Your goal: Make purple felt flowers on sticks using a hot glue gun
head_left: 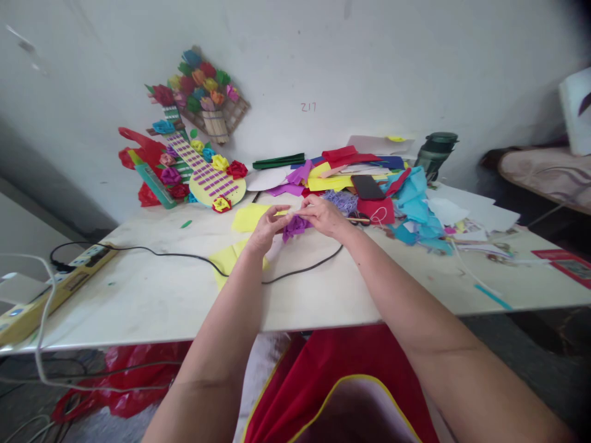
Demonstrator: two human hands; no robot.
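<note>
Both my hands meet above the middle of the table. A ruffled piece of purple crepe paper point(295, 228) hangs just under their fingertips. My left hand point(266, 229) pinches at its upper edge with thumb and forefinger. From the other side, my right hand point(323, 215) has its fingers pressed together at the same spot, and they hide the top of the purple piece. Beneath and beside my left hand lie yellow paper sheets point(247, 218). Scissors point(359, 219) rest just right of my right hand, near a bundle of lavender shreds point(340, 201).
A black cable point(305, 269) crosses the table under my forearms from a power strip point(76, 280). Behind stand a flower-decorated paper guitar point(203, 169) and a green glue bottle point(154, 181). Coloured paper point(330, 183), a phone point(368, 187) and a dark bottle point(435, 154) line the back right.
</note>
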